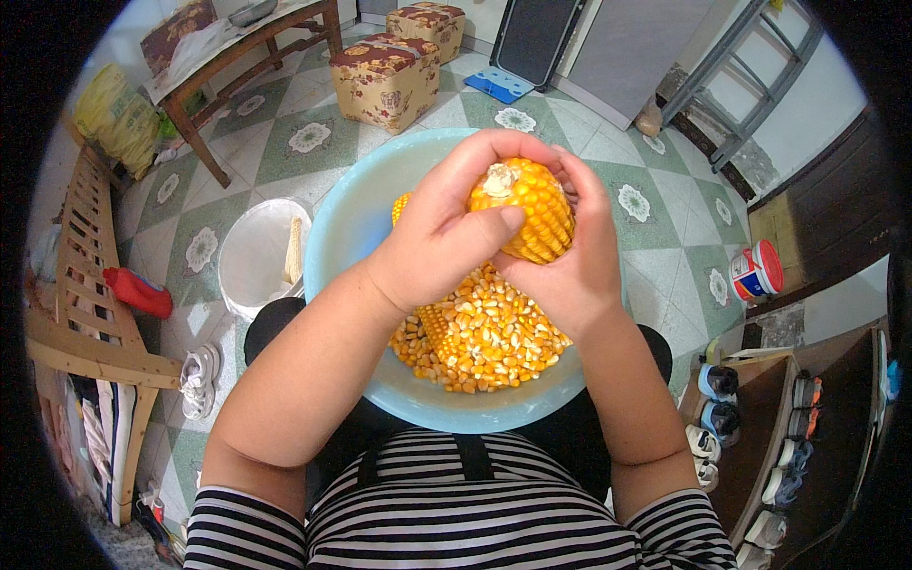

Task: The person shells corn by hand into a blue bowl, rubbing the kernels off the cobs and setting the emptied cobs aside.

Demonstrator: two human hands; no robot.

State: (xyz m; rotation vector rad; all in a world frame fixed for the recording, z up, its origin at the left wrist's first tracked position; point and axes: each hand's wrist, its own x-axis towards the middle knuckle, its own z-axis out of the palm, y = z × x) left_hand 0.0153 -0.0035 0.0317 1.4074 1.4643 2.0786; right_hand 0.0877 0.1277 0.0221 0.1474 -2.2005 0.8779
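Note:
Both hands grip an ear of corn, its pale stub end tilted up toward me. My left hand wraps its left side, the thumb pressed across the kernels. Around the right side curls my right hand. The ear is held above a light blue plastic basin resting on my lap. Loose yellow kernels cover part of the basin's bottom. Another ear of corn lies among the kernels, and a further ear shows partly behind my left hand.
Left of the basin stands a white lined bin with a bare cob in it. A red bottle and white shoes are farther left. Patterned stools stand ahead. A shoe rack and a lidded bucket are on the right.

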